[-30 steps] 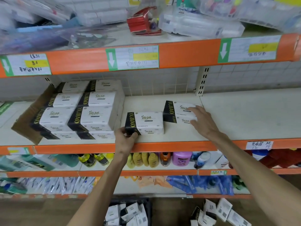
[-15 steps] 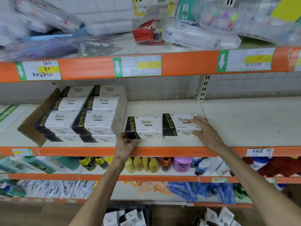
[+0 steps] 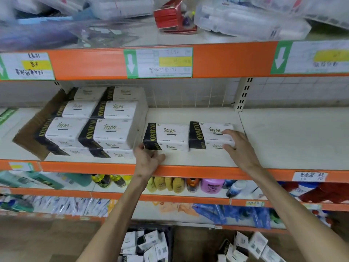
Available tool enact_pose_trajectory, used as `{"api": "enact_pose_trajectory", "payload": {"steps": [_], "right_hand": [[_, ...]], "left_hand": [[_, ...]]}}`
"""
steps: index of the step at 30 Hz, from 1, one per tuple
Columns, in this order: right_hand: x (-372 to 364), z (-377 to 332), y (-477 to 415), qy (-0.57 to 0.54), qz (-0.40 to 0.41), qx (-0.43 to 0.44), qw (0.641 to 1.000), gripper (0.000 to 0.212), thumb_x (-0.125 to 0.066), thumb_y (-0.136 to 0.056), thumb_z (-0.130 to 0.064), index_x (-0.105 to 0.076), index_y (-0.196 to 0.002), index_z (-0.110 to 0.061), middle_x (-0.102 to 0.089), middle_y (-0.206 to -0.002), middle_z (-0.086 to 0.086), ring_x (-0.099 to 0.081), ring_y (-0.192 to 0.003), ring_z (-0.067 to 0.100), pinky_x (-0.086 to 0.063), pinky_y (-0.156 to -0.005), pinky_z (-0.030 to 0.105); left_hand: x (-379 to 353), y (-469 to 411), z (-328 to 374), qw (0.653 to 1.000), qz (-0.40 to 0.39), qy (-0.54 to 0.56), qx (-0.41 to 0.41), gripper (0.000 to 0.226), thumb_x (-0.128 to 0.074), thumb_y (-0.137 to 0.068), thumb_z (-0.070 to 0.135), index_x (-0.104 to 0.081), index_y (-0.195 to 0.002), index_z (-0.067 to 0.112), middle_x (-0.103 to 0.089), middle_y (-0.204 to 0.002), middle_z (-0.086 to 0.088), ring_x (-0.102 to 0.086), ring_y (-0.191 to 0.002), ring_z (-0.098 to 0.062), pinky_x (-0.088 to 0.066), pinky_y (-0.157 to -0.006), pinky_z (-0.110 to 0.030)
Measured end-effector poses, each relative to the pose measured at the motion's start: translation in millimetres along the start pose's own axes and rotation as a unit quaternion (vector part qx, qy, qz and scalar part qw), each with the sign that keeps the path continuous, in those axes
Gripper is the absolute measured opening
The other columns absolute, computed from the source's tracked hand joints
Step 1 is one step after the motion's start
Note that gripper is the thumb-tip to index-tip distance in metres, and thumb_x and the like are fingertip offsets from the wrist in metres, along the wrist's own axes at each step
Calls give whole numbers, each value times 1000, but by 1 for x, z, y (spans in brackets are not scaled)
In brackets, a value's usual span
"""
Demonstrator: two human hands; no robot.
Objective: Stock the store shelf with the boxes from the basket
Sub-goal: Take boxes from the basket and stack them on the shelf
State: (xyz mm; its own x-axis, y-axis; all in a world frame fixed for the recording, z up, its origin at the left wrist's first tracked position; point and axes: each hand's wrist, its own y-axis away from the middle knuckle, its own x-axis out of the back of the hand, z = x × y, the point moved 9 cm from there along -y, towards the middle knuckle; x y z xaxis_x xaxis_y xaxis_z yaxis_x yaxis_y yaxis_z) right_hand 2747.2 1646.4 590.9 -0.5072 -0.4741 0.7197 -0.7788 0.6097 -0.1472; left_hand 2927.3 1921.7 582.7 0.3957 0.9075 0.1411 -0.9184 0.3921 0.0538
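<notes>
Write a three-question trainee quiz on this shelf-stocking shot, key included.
1. Multiple choice: what does the right hand touch?
A) the right loose pack
B) a price label
C) the basket
2. True or false: the left loose pack lies on top of the right one.
3. Fill in: the big stack of packs sits in a ____ tray.
Key: 1 A; 2 false, they lie side by side on the shelf; 3 cardboard.
</notes>
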Motion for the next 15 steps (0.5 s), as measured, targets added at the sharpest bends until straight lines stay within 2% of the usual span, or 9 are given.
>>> {"api": "enact_pose_trajectory", "payload": {"steps": [2, 4, 6, 8, 10, 12, 15], "right_hand": [[-1, 2, -1, 2, -4, 2, 1000, 43, -60, -92, -15, -49, -128, -35, -45, -134, 0, -47, -111, 9, -39, -86, 24], [-1, 2, -2, 2, -8, 2, 1000, 43, -59, -93, -15, -48, -129, -35, -44, -136, 0, -45, -111, 6, -39, -87, 23], [-1, 1, -1, 4, -12, 3, 1000, 42, -58, -94, -14, -48, -129, -35, -43, -137, 0, -41, -109, 3, -37, -87, 21], [-1, 3, 1, 2, -16, 1, 1000, 42, -56, -95, -14, -47, -130, -36, -42, -137, 0, -41, -109, 3, -37, -87, 20], [0, 5, 5, -3, -15, -4, 1000, 43, -54, -96, -13, -47, -130, -38, -42, -137, -2, -42, -108, 3, -36, -86, 20], [1, 4, 6, -2, -10, -6, 1000, 43, -54, -96, -12, -47, -130, -39, -42, -137, -2, -43, -107, 4, -37, -86, 21], [1, 2, 6, 11, -11, -10, 1000, 43, -54, -96, -12, -46, -128, -39, -41, -136, -1, -46, -103, 6, -40, -83, 22]], "left_hand": [[0, -2, -4, 1000, 6, 2, 20, 45, -74, -73, -10, -50, -93, 22, -63, -92, 2, -64, -80, -2, -55, -73, -13], [-1, -2, -7, 999, 14, 4, 37, 46, -72, -75, -11, -46, -105, 13, -60, -105, -5, -63, -95, -11, -53, -75, -10], [-2, 0, -7, 999, 16, 1, 49, 53, -70, -77, -12, -39, -118, 2, -57, -114, -10, -61, -105, -18, -50, -85, -15], [-3, 1, -5, 998, 9, 1, 58, 55, -68, -78, -12, -35, -118, 4, -54, -114, -10, -59, -106, -19, -46, -90, -22], [-3, 2, -2, 998, 2, -4, 57, 54, -67, -79, -13, -34, -117, 5, -54, -108, -7, -57, -103, -19, -48, -86, -22], [-2, 1, 5, 999, 1, -13, 37, 51, -67, -77, -16, -40, -116, 1, -56, -97, -1, -57, -96, -19, -53, -74, -13], [-3, 2, 11, 1000, 4, -14, 24, 50, -67, -74, -19, -42, -109, 7, -56, -92, 4, -59, -89, -16, -53, -67, -9]]}}
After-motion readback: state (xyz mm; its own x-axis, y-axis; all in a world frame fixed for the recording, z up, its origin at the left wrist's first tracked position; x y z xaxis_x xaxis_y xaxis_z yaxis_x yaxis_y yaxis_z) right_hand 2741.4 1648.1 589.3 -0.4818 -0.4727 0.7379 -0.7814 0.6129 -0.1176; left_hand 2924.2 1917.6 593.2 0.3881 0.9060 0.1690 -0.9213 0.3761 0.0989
